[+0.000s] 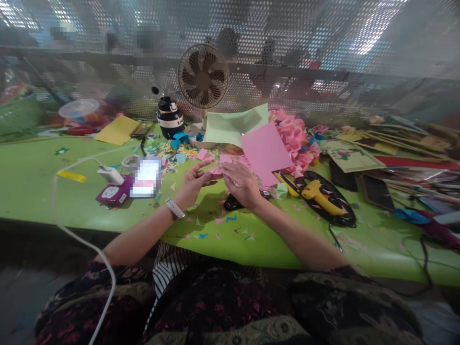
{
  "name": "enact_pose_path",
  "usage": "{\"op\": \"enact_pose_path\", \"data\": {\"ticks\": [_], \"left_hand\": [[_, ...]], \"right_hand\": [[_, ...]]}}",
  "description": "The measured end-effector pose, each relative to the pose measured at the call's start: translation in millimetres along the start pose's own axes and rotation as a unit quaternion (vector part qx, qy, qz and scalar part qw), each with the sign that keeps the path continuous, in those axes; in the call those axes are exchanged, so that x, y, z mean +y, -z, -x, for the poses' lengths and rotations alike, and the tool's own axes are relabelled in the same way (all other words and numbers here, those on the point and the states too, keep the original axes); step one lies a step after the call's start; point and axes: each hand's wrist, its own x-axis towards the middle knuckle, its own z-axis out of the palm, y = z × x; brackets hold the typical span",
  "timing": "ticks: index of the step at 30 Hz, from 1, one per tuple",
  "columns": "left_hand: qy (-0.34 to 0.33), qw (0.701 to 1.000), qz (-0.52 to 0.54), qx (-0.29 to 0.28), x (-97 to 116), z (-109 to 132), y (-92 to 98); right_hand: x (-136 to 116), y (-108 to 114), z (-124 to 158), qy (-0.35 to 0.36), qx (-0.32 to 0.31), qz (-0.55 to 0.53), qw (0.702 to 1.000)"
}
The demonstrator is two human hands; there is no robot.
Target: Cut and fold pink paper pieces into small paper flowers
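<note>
Both hands meet over the middle of the green table (201, 247). My left hand (196, 182) pinches a small pink paper piece (216, 170) between thumb and fingers. From the other side my right hand (240, 182) closes on the same piece, its fingers bent over the right end. Just behind them lie more pink paper scraps. A pink paper sheet (264, 151) leans beyond my right hand, partly over a pale green sheet (235, 125). Under my right wrist a black object (233, 203) is mostly hidden.
A yellow glue gun (321, 197) rests on a black tray (347, 218) at right, beside a yellow cutter (287, 184). Pink paper flowers (291, 136), a fan (203, 79) and a dark bottle (170, 120) stand behind. A lit phone (145, 178) and white cable (108, 263) are left.
</note>
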Motion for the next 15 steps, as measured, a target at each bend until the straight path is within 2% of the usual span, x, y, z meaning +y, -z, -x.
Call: {"op": "enact_pose_path", "data": {"ticks": [6,10,12,15], "left_hand": [[0.004,1.0,0.01,0.004,3.5,1.3,-2.1],[-0.011,0.999,-0.043,-0.015,6.8,3.6,-4.8],[-0.033,0.996,-0.078,-0.022,5.6,4.1,-4.9],[-0.115,0.982,-0.149,-0.024,1.8,4.1,-3.7]], "right_hand": [[-0.4,-1.9,-1.1,-0.009,0.02,-0.047,0.999],[-0.4,-0.9,-1.6,-0.025,0.031,-0.05,0.998],[-1.3,-0.1,-1.4,-0.045,0.027,-0.061,0.997],[-3.3,1.0,-0.9,-0.083,0.024,-0.088,0.992]]}}
